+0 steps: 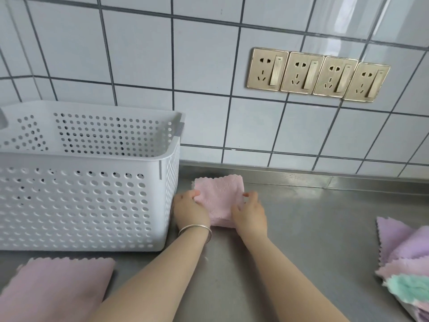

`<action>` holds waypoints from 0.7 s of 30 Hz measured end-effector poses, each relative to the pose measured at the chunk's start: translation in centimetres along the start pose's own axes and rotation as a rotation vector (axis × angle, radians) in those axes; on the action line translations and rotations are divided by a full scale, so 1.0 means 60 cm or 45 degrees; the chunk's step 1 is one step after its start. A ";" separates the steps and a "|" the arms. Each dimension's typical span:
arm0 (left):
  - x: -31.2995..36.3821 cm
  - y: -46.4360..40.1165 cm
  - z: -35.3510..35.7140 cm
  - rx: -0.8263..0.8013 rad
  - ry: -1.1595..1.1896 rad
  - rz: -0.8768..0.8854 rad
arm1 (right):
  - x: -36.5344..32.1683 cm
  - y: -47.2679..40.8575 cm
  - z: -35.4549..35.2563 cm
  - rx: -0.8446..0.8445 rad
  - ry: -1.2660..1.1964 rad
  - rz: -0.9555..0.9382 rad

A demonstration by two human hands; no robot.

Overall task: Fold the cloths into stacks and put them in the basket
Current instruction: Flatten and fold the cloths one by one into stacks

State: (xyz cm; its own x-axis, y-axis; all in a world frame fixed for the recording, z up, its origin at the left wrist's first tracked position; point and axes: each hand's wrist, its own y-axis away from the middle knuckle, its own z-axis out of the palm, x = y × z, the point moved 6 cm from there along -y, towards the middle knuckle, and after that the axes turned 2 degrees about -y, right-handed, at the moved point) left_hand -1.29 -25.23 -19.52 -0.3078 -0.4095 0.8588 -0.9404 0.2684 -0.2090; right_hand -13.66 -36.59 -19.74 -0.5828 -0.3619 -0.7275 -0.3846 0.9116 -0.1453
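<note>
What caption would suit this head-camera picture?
Both hands, left and right, press a folded pink cloth on the steel counter beside a white basket.

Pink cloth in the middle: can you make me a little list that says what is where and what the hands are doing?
folded fluffy pink cloth: flat on the grey metal counter, right of the basket
left hand: on the cloth's left edge; silver bangle on the wrist
right hand: on the cloth's right edge
white perforated plastic basket: on the counter at left; contents not visible
folded lilac cloth: in front of the basket
unfolded pile of lilac, pink and mint cloths: far right
four gold wall sockets: on the white tiled wall
</note>
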 end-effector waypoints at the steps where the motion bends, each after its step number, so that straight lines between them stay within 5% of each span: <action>1: 0.014 0.007 -0.002 -0.007 -0.145 0.134 | -0.008 0.000 0.001 0.055 0.166 -0.119; 4: 0.042 0.026 0.027 -0.249 -0.733 0.547 | -0.041 0.008 0.007 0.231 0.613 -0.593; 5: 0.036 0.027 0.039 -0.381 -0.870 0.557 | -0.042 0.008 0.014 0.112 0.680 -0.643; 8: 0.002 0.031 0.058 -0.628 -1.008 0.425 | -0.008 -0.002 0.045 -0.417 0.700 -0.502; 13: -0.005 0.015 0.033 -0.706 -1.029 0.325 | -0.033 0.007 0.050 -0.569 0.730 -0.512; 18: 0.080 0.078 0.002 -0.462 -0.921 0.690 | -0.022 0.073 -0.124 0.046 0.309 -0.603; 21: 0.136 0.188 0.038 -0.598 -0.718 0.848 | 0.075 0.136 -0.267 0.571 0.350 -0.610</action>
State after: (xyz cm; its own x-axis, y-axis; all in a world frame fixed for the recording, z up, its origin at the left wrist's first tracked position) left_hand -14.74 -27.50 -15.94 -0.8915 -0.3715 0.2594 -0.4345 0.8633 -0.2569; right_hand -30.91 -33.89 -13.47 -0.6055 -0.7253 -0.3276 -0.3467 0.6109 -0.7118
